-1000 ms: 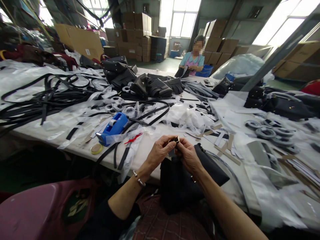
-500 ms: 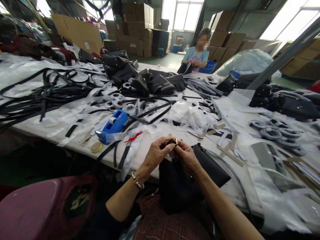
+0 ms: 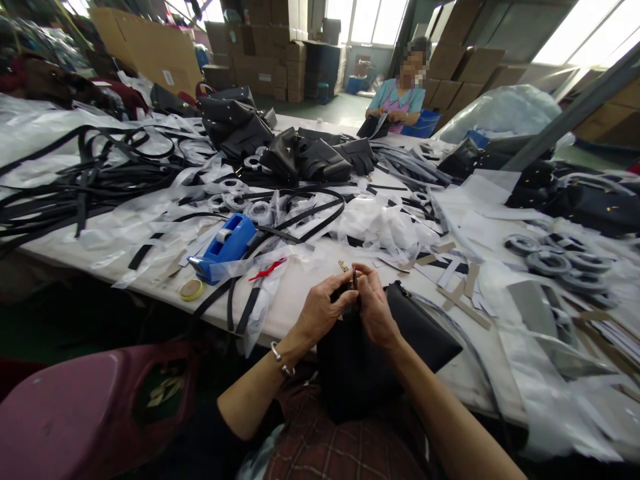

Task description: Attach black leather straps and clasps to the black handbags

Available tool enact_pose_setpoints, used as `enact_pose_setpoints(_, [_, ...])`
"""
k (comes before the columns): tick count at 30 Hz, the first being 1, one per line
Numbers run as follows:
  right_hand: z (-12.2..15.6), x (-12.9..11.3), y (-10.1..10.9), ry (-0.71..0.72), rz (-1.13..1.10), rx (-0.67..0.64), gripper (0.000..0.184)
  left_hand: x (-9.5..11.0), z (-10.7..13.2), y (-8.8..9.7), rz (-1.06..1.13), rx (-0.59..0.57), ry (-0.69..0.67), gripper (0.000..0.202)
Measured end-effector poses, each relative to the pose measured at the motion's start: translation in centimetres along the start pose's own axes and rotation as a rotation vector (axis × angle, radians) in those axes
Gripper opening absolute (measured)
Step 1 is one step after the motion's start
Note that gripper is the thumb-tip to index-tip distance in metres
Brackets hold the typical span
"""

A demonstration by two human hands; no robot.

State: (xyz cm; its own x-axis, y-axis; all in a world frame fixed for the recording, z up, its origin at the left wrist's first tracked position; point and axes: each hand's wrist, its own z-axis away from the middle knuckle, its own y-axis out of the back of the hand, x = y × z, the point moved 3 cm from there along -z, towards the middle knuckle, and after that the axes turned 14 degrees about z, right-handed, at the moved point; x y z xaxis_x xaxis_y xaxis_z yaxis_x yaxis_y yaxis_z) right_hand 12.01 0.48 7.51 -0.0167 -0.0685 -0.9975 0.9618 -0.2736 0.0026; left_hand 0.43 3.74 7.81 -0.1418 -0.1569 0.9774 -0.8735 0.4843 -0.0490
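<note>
A black handbag (image 3: 345, 380) lies over my lap and the table's front edge. Above its upper part, my left hand (image 3: 323, 307) and my right hand (image 3: 376, 308) meet, both closed with fingertips together. Between them shows a narrow black strap (image 3: 355, 277), pinched from both sides; its lower part is hidden by my fingers. Just beyond my fingertips is a small gold metal fitting (image 3: 343, 265); whether it joins the strap I cannot tell. To the right, the bag's upper edge (image 3: 400, 288) carries a zip.
Left of my hands are a blue tape dispenser (image 3: 227, 243), a yellow tape roll (image 3: 192, 289) and a red tool (image 3: 267, 269). Black straps (image 3: 95, 180), plastic wrap (image 3: 385, 223) and black bags (image 3: 320, 157) cover much of the table. A person (image 3: 397, 100) works opposite. A stool (image 3: 65, 413) stands left.
The strap between my fingers has turned: the gold buckle that showed there is no longer visible, and the strap's dark edge faces up. My right hand has rotated more upright.
</note>
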Motion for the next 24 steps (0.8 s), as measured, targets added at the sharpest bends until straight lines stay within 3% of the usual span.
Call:
enact_pose_setpoints(2, [0.1,-0.2,0.1,0.06,0.182,0.007,0.052,0.0,0.0,-0.5,-0.065,-0.027,0.007,0.038])
enact_pose_setpoints(5, [-0.2,-0.7,0.5,0.114,0.309,0.063,0.042,0.0,-0.3,-0.9,-0.152,-0.069,0.082,0.036])
enact_pose_setpoints(7, [-0.6,-1.2,1.1,0.106,0.205,0.071,0.046,-0.1,-0.6,-1.0,-0.136,-0.147,0.163,0.036])
enact_pose_setpoints(11, [-1.4,-3.4,3.1,0.061,-0.258,-0.024,0.05,-0.7,-1.3,-0.7,-0.092,-0.345,0.322,0.034])
enact_pose_setpoints(16, [-2.1,-5.4,7.7,0.109,-0.523,0.021,0.039,-1.3,-1.4,-0.1,-0.06,-0.392,0.377,0.026])
enact_pose_setpoints(20, [-2.1,-3.8,11.0,0.071,-0.59,0.177,0.036,-1.6,-1.2,0.3,0.04,-0.363,0.439,0.026])
enact_pose_setpoints(24, [-1.7,-1.4,12.8,0.006,-0.632,0.255,0.039,-1.5,-1.3,0.4,-0.002,-0.369,0.414,0.026])
